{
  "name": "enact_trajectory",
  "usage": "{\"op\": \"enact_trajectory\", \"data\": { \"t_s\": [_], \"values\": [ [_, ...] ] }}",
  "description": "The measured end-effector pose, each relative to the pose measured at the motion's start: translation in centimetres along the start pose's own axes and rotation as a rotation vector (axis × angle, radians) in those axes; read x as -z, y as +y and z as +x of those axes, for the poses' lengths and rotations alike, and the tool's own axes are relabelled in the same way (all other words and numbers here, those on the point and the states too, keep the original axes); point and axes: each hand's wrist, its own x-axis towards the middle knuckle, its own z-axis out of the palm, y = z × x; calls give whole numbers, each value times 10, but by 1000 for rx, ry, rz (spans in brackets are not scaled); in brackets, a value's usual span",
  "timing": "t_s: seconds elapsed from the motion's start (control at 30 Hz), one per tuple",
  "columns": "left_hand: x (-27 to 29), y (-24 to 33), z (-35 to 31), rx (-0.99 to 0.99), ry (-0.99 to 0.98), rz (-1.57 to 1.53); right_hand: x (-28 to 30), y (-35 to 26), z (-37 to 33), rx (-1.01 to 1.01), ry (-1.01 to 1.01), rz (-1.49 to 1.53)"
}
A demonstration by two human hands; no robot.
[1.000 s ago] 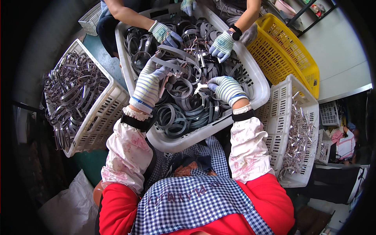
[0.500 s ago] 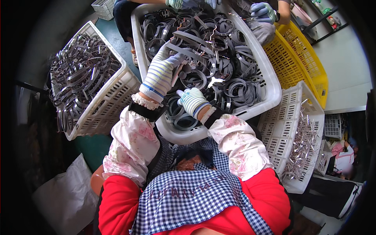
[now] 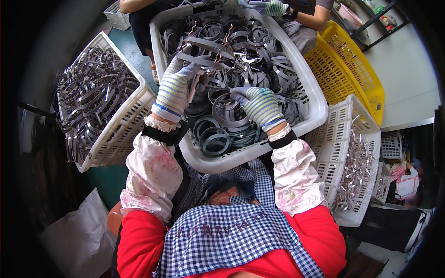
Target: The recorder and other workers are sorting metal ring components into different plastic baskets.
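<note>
My left hand, in a striped knit glove, is closed on grey metal band rings with copper-coloured ends, raised above the left part of a large white crate. A flat silvery strip stands out beside its fingers. My right hand, gloved alike, is over the crate's middle with its fingertips pinched at the rim of a grey band ring. Many similar coiled bands fill the crate around both hands. The fingertips of my left hand are partly hidden by the bands.
On the left stands a white crate heaped with bands. To the right are stacked yellow crates and a white crate holding thin shiny metal pieces. Across the crate, another person's gloved hands are at work.
My right hand has moved right and up from the crate's near edge, and now pinches a ring. The left hand, still holding its bands, has shifted slightly left.
</note>
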Motion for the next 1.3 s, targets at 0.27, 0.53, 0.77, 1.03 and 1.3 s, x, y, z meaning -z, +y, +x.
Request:
{"op": "enact_trajectory", "data": {
  "t_s": [0.27, 0.53, 0.77, 1.03, 1.3],
  "values": [
    [-1, -10, -3, 51, -171, -27, 38, 29, 0, -283, 303, 437],
    [-2, -15, -1, 78, -203, -47, 46, 37, 1, -283, 553, 154],
    [-28, -15, -21, -38, -332, 393, 55, 33, 6, -353, 599, 340],
    [-24, -24, -12, -80, -243, 544, 51, 16, 0, -112, 598, 428],
    [-21, -34, -9, -233, -216, 673, 62, -7, -10, -268, 684, 327]
  ]
}}
